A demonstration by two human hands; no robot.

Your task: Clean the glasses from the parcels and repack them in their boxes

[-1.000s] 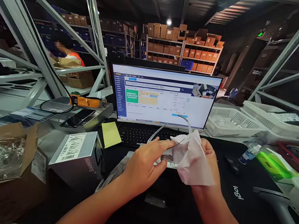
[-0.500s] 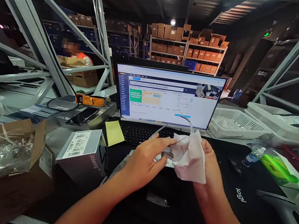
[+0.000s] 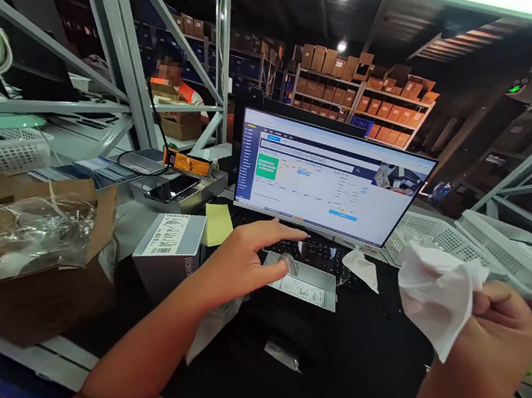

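Observation:
My right hand (image 3: 500, 333) is closed on a crumpled white cloth (image 3: 435, 293), held up at the right, apart from the desk. My left hand (image 3: 247, 253) reaches forward over the desk with its fingers stretched out, hovering above a small grey open box (image 3: 303, 284) that lies in front of the keyboard (image 3: 313, 252). A small shiny item (image 3: 290, 265) rests at the box's left end, just under my fingertips. Another white scrap (image 3: 361, 268) lies right of the box.
A monitor (image 3: 330, 179) stands behind the keyboard. A grey labelled box (image 3: 170, 244) and yellow sticky notes (image 3: 218, 224) sit left, an open cardboard box with plastic wrap (image 3: 21, 241) further left. White baskets (image 3: 441, 240) stand right. Another person (image 3: 174, 80) works behind the metal racks.
My hands have parted: the right hand pulled the cloth away to the right, and the left hand let go and stretched out over the grey box. The view swung left.

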